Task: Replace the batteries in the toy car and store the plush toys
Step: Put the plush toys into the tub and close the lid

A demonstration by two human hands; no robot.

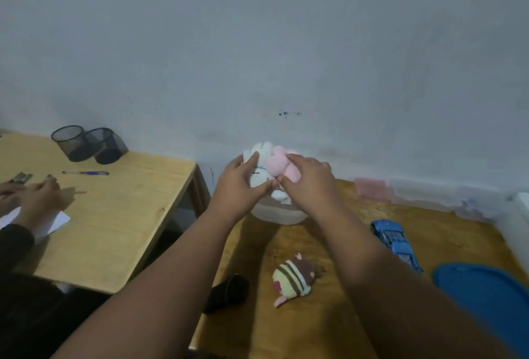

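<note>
Soft white bunny plush toy (262,171) and fluffy pink plush toy (282,165) sit squeezed together over a pale round plastic tub (279,214), at the far edge of the brown wooden counter (286,330) by the wall. The left hand (239,188) has its fingers (253,158) wrapped on the white bunny. The right hand (310,180) has its fingers closed on the pink one. Nearer, in the middle of the counter, lies a small striped brown and yellow plush toy (294,277). A shiny blue toy car (396,242) is by the right edge, next to a round blue plastic lid (486,295). A dark cup (229,293) lies tipped over at the left edge.
</note>
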